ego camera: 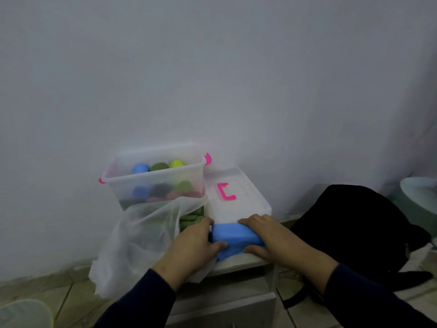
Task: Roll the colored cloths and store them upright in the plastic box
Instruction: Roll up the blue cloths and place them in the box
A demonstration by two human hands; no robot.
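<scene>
A blue cloth (pixel 233 237), partly rolled, lies on the white stand's top near its front edge. My left hand (pixel 191 248) grips its left end and my right hand (pixel 272 240) presses on its right end. Behind, a clear plastic box (pixel 153 183) with pink latches holds several rolled cloths standing upright: blue, green, yellow, dark and red ones. More green cloths (pixel 191 218) sit in a thin white plastic bag (pixel 142 237) just left of my left hand.
The box's clear lid (pixel 236 197) with a pink handle lies right of the box. A black bag (pixel 359 228) sits on the floor to the right. A white wall rises behind. The tiled floor is below, and a pale round object (pixel 421 192) sits at far right.
</scene>
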